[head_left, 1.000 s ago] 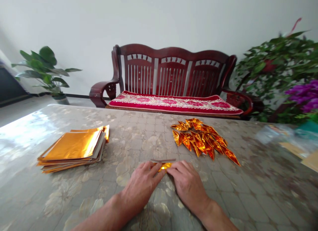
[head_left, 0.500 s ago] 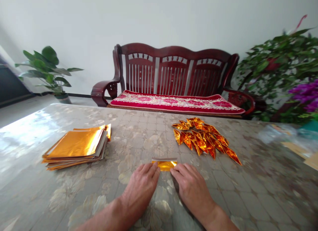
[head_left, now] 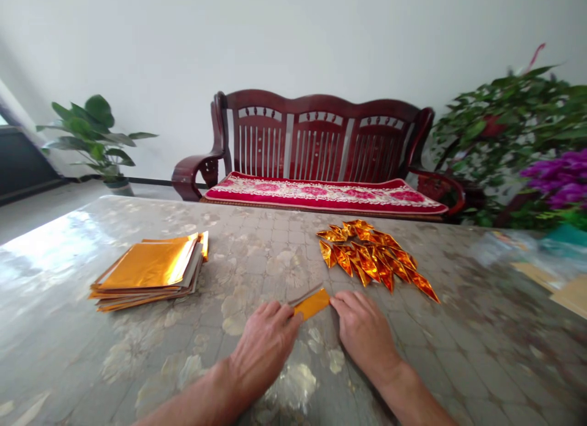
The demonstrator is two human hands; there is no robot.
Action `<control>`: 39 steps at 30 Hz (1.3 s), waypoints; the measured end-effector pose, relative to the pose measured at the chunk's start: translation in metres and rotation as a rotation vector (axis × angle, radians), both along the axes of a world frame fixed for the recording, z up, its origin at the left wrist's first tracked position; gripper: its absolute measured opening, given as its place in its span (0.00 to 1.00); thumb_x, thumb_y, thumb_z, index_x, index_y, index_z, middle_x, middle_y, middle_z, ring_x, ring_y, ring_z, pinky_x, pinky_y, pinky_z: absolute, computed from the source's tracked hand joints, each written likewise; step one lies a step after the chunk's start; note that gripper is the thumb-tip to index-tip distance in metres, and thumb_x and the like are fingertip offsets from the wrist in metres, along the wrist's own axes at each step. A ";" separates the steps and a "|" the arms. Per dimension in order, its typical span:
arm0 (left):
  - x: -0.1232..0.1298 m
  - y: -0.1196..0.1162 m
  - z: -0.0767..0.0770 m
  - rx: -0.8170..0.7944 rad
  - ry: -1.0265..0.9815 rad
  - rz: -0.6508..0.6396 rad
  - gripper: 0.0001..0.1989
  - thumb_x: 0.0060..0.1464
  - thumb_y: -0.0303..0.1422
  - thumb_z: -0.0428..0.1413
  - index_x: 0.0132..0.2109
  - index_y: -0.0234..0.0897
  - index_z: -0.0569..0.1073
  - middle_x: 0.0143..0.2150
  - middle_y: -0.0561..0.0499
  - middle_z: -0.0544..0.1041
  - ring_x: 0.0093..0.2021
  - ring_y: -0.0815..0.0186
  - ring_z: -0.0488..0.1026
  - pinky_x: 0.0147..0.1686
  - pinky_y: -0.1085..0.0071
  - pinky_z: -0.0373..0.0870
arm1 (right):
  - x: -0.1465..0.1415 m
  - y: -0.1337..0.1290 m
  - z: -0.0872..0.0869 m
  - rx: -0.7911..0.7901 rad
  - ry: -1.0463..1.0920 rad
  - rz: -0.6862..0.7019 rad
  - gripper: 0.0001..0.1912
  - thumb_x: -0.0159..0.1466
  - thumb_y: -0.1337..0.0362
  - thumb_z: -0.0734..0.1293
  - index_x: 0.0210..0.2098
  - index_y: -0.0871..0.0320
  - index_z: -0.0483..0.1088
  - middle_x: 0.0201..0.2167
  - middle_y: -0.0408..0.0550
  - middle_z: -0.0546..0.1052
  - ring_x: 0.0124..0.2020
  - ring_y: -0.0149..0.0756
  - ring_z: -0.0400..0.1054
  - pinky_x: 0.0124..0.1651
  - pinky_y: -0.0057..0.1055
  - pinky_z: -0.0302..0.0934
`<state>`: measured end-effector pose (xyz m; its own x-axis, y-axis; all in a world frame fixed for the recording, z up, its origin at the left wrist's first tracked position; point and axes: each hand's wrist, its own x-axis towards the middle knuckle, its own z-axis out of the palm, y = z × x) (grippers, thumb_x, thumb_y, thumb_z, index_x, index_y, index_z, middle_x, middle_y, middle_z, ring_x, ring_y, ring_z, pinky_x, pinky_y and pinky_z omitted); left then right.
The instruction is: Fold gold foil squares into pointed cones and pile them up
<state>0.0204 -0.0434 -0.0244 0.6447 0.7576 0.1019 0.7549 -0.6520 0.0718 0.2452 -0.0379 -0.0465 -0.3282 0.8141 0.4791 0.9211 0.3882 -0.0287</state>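
Tabletop: gold strip now slanted, earlier straight.

One head-worn view, facing forward and down across the table, left hand and right hand nearest (lower centre), bench beyond the table's far edge, pale wall behind.

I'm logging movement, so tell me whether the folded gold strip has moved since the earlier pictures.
Yes. The gold strip has turned: earlier roughly parallel to the wooden bench, it now slants, its right end swung toward the bench.
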 end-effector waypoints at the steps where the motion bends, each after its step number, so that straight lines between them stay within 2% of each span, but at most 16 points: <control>1: 0.001 0.000 -0.001 -0.001 -0.002 -0.002 0.11 0.65 0.29 0.51 0.53 0.40 0.71 0.44 0.48 0.75 0.43 0.59 0.71 0.44 0.63 0.71 | 0.000 0.001 0.001 0.019 0.013 -0.003 0.15 0.64 0.79 0.60 0.38 0.57 0.76 0.37 0.49 0.78 0.40 0.42 0.67 0.45 0.39 0.61; 4: 0.000 0.004 -0.001 -0.021 -0.029 0.006 0.10 0.65 0.29 0.52 0.52 0.40 0.72 0.44 0.49 0.75 0.43 0.59 0.71 0.44 0.64 0.70 | -0.004 0.000 0.005 0.030 0.065 0.076 0.13 0.67 0.75 0.61 0.42 0.57 0.76 0.40 0.49 0.78 0.43 0.42 0.68 0.48 0.39 0.62; 8: -0.007 0.015 -0.001 -0.069 -0.115 -0.006 0.09 0.65 0.28 0.52 0.47 0.42 0.74 0.45 0.51 0.75 0.44 0.63 0.71 0.45 0.68 0.69 | -0.018 -0.001 0.011 -0.038 0.068 0.300 0.09 0.68 0.68 0.65 0.45 0.54 0.75 0.40 0.47 0.79 0.44 0.39 0.69 0.48 0.37 0.63; 11: -0.014 0.021 0.001 -0.072 -0.138 -0.040 0.09 0.65 0.28 0.51 0.46 0.43 0.76 0.44 0.52 0.74 0.43 0.64 0.71 0.43 0.70 0.68 | -0.025 0.001 0.012 -0.072 0.048 0.358 0.08 0.68 0.66 0.66 0.45 0.53 0.75 0.39 0.45 0.79 0.43 0.38 0.69 0.47 0.36 0.61; 15: -0.021 0.025 0.006 -0.034 -0.100 -0.108 0.09 0.66 0.29 0.51 0.45 0.44 0.76 0.44 0.52 0.75 0.42 0.63 0.70 0.41 0.69 0.67 | -0.027 0.001 0.009 -0.119 0.015 0.327 0.07 0.69 0.67 0.64 0.43 0.54 0.74 0.38 0.44 0.78 0.41 0.38 0.69 0.46 0.36 0.59; 18: -0.021 0.020 0.010 -0.014 -0.025 -0.163 0.06 0.65 0.29 0.53 0.44 0.41 0.74 0.42 0.50 0.75 0.42 0.61 0.70 0.41 0.66 0.67 | -0.030 -0.001 0.006 -0.127 -0.016 0.266 0.06 0.69 0.68 0.64 0.40 0.55 0.74 0.36 0.45 0.77 0.40 0.38 0.69 0.46 0.36 0.57; 21: -0.018 0.012 0.012 0.009 0.071 -0.169 0.04 0.62 0.28 0.55 0.44 0.37 0.73 0.40 0.47 0.75 0.41 0.59 0.70 0.40 0.64 0.66 | -0.034 -0.003 0.006 -0.114 -0.035 0.226 0.06 0.68 0.70 0.64 0.38 0.55 0.73 0.35 0.45 0.76 0.40 0.38 0.69 0.44 0.35 0.56; 25: -0.017 0.005 0.015 0.004 0.124 -0.180 0.04 0.61 0.27 0.55 0.44 0.36 0.72 0.42 0.45 0.75 0.41 0.58 0.71 0.41 0.62 0.65 | -0.036 -0.004 0.007 -0.108 -0.053 0.192 0.07 0.68 0.71 0.64 0.36 0.55 0.72 0.33 0.44 0.75 0.38 0.38 0.68 0.42 0.34 0.56; 28: -0.020 0.002 0.019 0.017 0.137 -0.191 0.05 0.61 0.26 0.54 0.45 0.36 0.72 0.43 0.46 0.76 0.41 0.58 0.71 0.41 0.61 0.65 | -0.036 -0.002 0.007 -0.103 -0.041 0.162 0.04 0.68 0.68 0.65 0.40 0.55 0.72 0.37 0.46 0.75 0.39 0.39 0.67 0.42 0.35 0.58; 33: -0.022 0.002 0.022 0.023 0.135 -0.194 0.05 0.60 0.25 0.55 0.43 0.37 0.72 0.42 0.47 0.76 0.41 0.57 0.72 0.41 0.62 0.65 | -0.033 0.001 0.005 -0.121 -0.022 0.135 0.10 0.68 0.68 0.64 0.49 0.56 0.71 0.45 0.49 0.74 0.44 0.41 0.66 0.48 0.37 0.61; 39: -0.021 0.012 0.016 -0.020 0.037 -0.181 0.06 0.63 0.26 0.53 0.47 0.38 0.72 0.41 0.48 0.77 0.41 0.59 0.72 0.42 0.64 0.66 | -0.017 0.005 0.001 -0.052 -0.025 0.099 0.10 0.68 0.71 0.63 0.47 0.59 0.73 0.45 0.50 0.77 0.45 0.42 0.67 0.48 0.39 0.62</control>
